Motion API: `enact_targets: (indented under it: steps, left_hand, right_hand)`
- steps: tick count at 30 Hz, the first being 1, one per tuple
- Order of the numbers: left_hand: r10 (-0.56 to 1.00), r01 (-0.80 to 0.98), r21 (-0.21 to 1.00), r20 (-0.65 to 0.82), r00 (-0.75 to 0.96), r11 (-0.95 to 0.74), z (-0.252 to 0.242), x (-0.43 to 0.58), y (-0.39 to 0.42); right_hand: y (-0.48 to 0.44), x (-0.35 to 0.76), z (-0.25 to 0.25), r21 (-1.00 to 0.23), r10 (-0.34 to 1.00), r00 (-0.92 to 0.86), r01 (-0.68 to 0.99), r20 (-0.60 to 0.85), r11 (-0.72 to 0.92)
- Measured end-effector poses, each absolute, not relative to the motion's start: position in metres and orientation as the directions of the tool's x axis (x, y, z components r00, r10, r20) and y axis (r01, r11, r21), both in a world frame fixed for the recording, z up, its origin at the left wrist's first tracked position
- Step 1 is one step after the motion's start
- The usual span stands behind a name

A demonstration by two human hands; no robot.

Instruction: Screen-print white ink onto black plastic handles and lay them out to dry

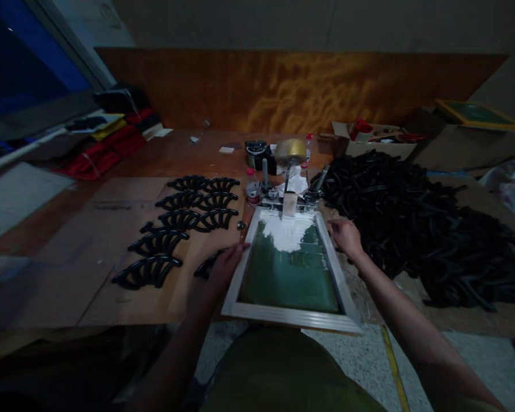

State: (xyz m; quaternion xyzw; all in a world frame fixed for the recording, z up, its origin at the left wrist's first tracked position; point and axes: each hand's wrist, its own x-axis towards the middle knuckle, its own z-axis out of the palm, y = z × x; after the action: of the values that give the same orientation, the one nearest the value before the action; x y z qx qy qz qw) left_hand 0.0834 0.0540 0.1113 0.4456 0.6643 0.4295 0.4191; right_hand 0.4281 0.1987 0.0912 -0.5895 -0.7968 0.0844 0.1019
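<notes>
Green mesh in a pale-railed screen frame [283, 315] is seen lying flat at the near edge of the desk [184, 154], with its near rail overhanging the front edge above the lap. The frame is held at both sides: the left hand [225, 266] is curled on the left rail and the right hand [345, 237] on the right rail. How firmly they grip cannot be told in the dim light.

White paste [285, 232] is gathered at the far end of the mesh, and a squeegee [289, 204] is propped just beyond it. The mesh nearer the body is left uncovered, so the paste is judged not yet drawn across.

Five rows of black curved pieces [184, 220] are laid out on the left. A far larger black pile [416, 223] lies on the right, so most is judged undone.

Room is tight. A loose black piece [208, 264] lies just beside the left hand, the pile is near the right hand, and small bottles [253, 186] crowd the far rail. Bare cardboard [68, 286] is left open at near left.
</notes>
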Motion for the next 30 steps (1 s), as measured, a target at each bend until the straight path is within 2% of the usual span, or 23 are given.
enact_targets:
  steps: [2, 4, 6, 10, 12, 16, 18, 21, 24, 27, 30]
  left_hand:
    - [0.943, 0.227, 0.929, -0.24, -0.23, 0.292, 0.09, 0.087, 0.044]
    - [0.933, 0.189, 0.929, -0.273, -0.236, 0.319, 0.071, 0.092, 0.041]
    - [0.927, 0.177, 0.928, -0.28, -0.248, 0.327, 0.056, 0.095, 0.043]
    - [0.924, 0.166, 0.926, -0.297, -0.239, 0.34, 0.042, 0.095, 0.045]
    - [0.922, 0.14, 0.928, -0.308, -0.234, 0.346, 0.04, 0.094, 0.045]
    - [0.915, 0.11, 0.928, -0.324, -0.241, 0.357, 0.037, 0.093, 0.043]
    - [0.912, 0.115, 0.924, -0.33, -0.242, 0.365, 0.036, 0.093, 0.043]
    - [0.912, 0.14, 0.922, -0.318, -0.26, 0.362, 0.039, 0.094, 0.043]
    - [0.909, 0.114, 0.923, -0.329, -0.256, 0.367, 0.045, 0.094, 0.043]
    - [0.906, 0.095, 0.924, -0.337, -0.258, 0.371, 0.049, 0.095, 0.044]
    - [0.899, 0.112, 0.917, -0.342, -0.274, 0.383, 0.053, 0.096, 0.045]
  right_hand:
    - [0.218, 0.411, 0.103, -0.309, 0.929, -0.286, 0.884, 0.234, 0.35]
    - [0.232, 0.381, 0.112, -0.313, 0.857, -0.389, 0.812, 0.339, 0.493]
    - [0.24, 0.347, 0.119, -0.267, 0.821, -0.503, 0.781, 0.269, 0.565]
    - [0.231, 0.311, 0.118, -0.156, 0.842, -0.535, 0.839, -0.065, 0.521]
    - [0.212, 0.315, 0.112, -0.12, 0.808, -0.58, 0.814, -0.104, 0.568]
    - [0.175, 0.341, 0.105, -0.139, 0.593, -0.802, 0.597, -0.073, 0.79]
    - [0.17, 0.35, 0.107, -0.183, 0.502, -0.86, 0.51, -0.09, 0.84]
    - [0.18, 0.347, 0.109, -0.247, 0.553, -0.831, 0.548, -0.053, 0.799]
    - [0.183, 0.34, 0.1, -0.26, 0.619, -0.78, 0.581, 0.093, 0.771]
    - [0.17, 0.346, 0.086, -0.269, 0.564, -0.801, 0.509, 0.2, 0.818]
    - [0.165, 0.354, 0.086, -0.303, 0.53, -0.826, 0.464, 0.192, 0.833]
